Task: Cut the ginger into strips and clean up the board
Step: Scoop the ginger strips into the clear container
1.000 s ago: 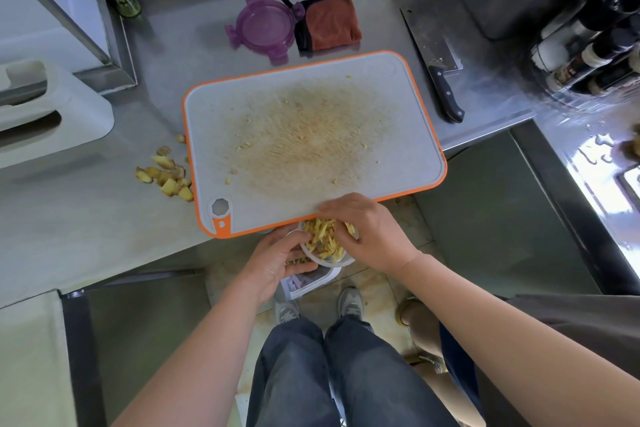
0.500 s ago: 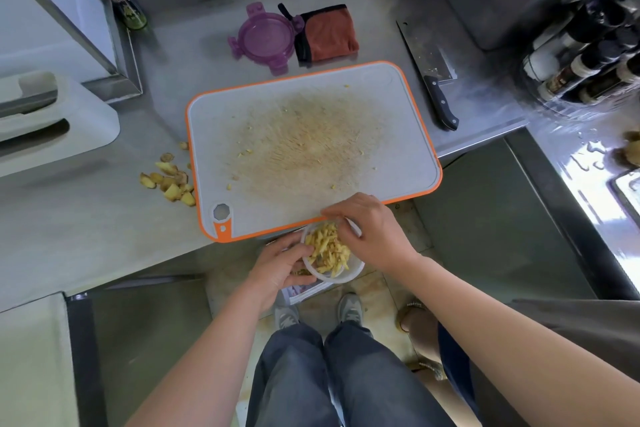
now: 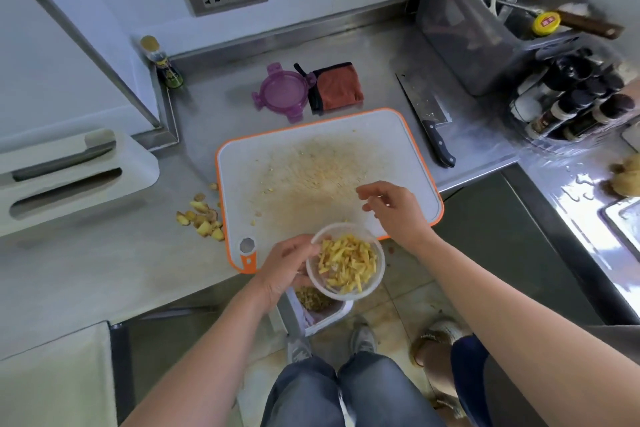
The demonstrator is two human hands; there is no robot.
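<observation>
Left hand (image 3: pixel 287 269) is gripping a clear plastic bowl (image 3: pixel 380 263) by its left wall, with the thumb on the rim and the fingers curled under it. The bowl is hanging in the air over the near edge of the cutting board (image 3: pixel 391 139), partly past the worktop (image 3: pixel 86 270) edge. Ginger strips (image 3: pixel 348 262) are sitting inside the bowl in a loose yellow heap.

Right hand (image 3: pixel 394 210) is hovering over the near right part of the board with its fingers loosely bent, grasping nothing, and it is not touching the bowl.

The board, white with an orange rim, is lying flat on the worktop. A brownish juice stain and a few small ginger crumbs are showing across its middle.

Ginger offcuts (image 3: pixel 202 218) are lying in a small pile on the worktop, just beside the board's left edge.

A cleaver (image 3: pixel 426 111) is lying flat on the worktop just right of the board, handle toward the person. A purple lid (image 3: pixel 282 92) and a folded red-brown cloth (image 3: pixel 337 87) are sitting side by side behind the board, touching each other.

A small white bin (image 3: pixel 294 312) is standing on the floor below the bowl, with scraps inside.
</observation>
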